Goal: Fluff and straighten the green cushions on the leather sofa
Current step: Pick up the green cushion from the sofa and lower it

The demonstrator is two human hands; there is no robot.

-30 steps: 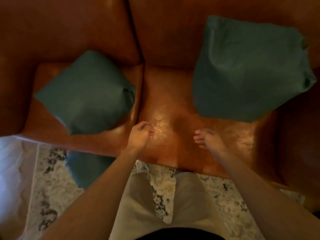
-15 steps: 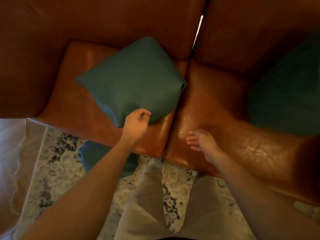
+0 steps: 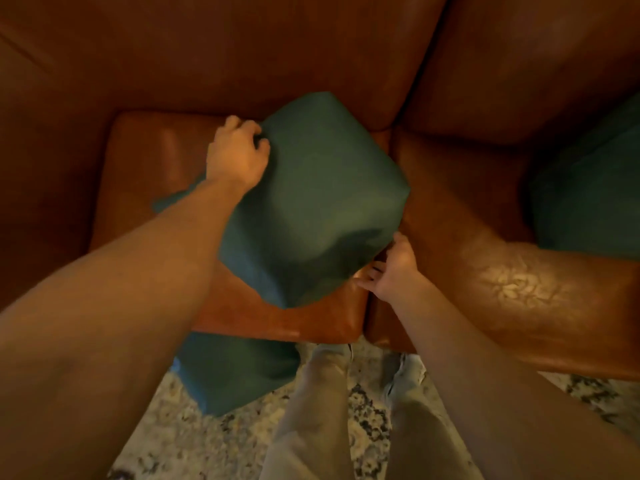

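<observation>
The green cushion [image 3: 311,202] in hand sits at the centre of the frame, standing corner-down on the left seat of the leather sofa [image 3: 145,161], its upper corner leaning against the backrest. A second green cushion [image 3: 588,188] rests on the right seat at the right edge of the frame, and a third green cushion [image 3: 232,372] lies on the patterned rug [image 3: 166,427] in the lower centre, partly under the seat front. The left hand [image 3: 237,157] is closed on the cushion's upper left edge, fingers curled over the fabric, with the forearm stretched across the lower left corner of the cushion. The right hand [image 3: 391,268] is at the lower right edge, fingers spread narrow and slipped under the bulge; whether it grips fabric or only props it cannot be told. Risk noted: the cushion is balanced on one corner near the seat front, and an uneven pull from the firmer left grasp could tip it forward off the seat onto the rug. Risk noted: a pinch of cover cloth alone, not the filling, would bunch the cover and leave the cushion lopsided. Both arms are extended forward and downward, elbows out of view.
</observation>
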